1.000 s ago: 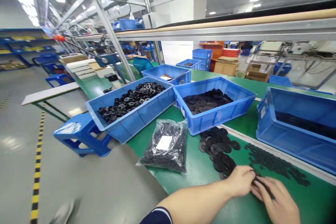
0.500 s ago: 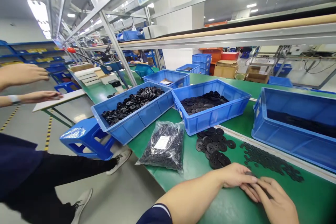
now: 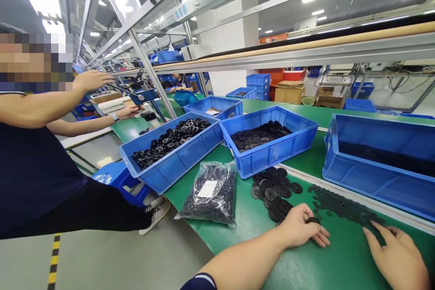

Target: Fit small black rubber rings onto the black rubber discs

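My left hand (image 3: 302, 226) is closed on a black disc (image 3: 313, 220) just above the green tabletop. Beside its wrist lies a heap of loose black discs (image 3: 272, 188). To the right, my right hand (image 3: 396, 249) has its thumb and fingers apart, with the fingertips at the near end of a spread of small black parts (image 3: 343, 204). Whether the fingertips touch a part is too small to tell.
A clear bag of black parts (image 3: 212, 195) lies at the table's left edge. Blue bins with black pieces stand behind: a left bin (image 3: 183, 154), a middle bin (image 3: 278, 156) and a right bin (image 3: 377, 186). A co-worker (image 3: 37, 158) leans in at left.
My hands have moved apart: the right went right to the small parts, while the left keeps the disc. The co-worker at left has come further into view, arms stretched over the bench.
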Available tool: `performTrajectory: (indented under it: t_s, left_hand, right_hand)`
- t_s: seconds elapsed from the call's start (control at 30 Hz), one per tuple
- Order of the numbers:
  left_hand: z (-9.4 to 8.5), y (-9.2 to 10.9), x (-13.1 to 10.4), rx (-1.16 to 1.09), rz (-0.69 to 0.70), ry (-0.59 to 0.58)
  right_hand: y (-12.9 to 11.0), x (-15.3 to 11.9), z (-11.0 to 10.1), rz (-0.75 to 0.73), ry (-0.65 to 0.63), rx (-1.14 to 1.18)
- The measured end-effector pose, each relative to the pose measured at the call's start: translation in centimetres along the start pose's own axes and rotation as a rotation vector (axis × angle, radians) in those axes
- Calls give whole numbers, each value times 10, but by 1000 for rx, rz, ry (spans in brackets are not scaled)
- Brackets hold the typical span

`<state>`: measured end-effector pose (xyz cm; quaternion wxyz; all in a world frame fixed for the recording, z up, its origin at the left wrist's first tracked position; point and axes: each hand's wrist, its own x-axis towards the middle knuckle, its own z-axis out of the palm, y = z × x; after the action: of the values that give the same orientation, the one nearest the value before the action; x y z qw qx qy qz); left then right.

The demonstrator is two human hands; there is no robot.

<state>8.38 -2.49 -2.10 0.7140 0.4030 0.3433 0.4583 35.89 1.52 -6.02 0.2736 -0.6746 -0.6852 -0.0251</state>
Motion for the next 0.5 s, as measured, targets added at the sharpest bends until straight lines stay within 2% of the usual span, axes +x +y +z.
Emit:
performTrajectory:
  t_s: [0.13, 0.23, 0.3, 0.37, 0.43, 0.5]
  left_hand:
    - [-3, 30, -17, 440, 247, 252]
    - [-11, 58, -38, 897, 364, 326]
    - [-19, 73, -49, 1208, 294, 320]
    - [-28, 81, -55, 1463, 149, 275]
    - [-37, 82, -57, 1625, 24, 219]
    - [-43, 79, -55, 1711, -24, 175]
  right_hand:
    - [-11, -1, -6, 104, -22, -107]
    - [-10, 0, -4, 78, -40, -121]
    - [-9, 0, -3, 44, -73, -94]
    - [-9, 0, -4, 55, -92, -66]
    - [-12, -1, -7, 81, -98, -46]
    - [-14, -1, -10, 90, -103, -24]
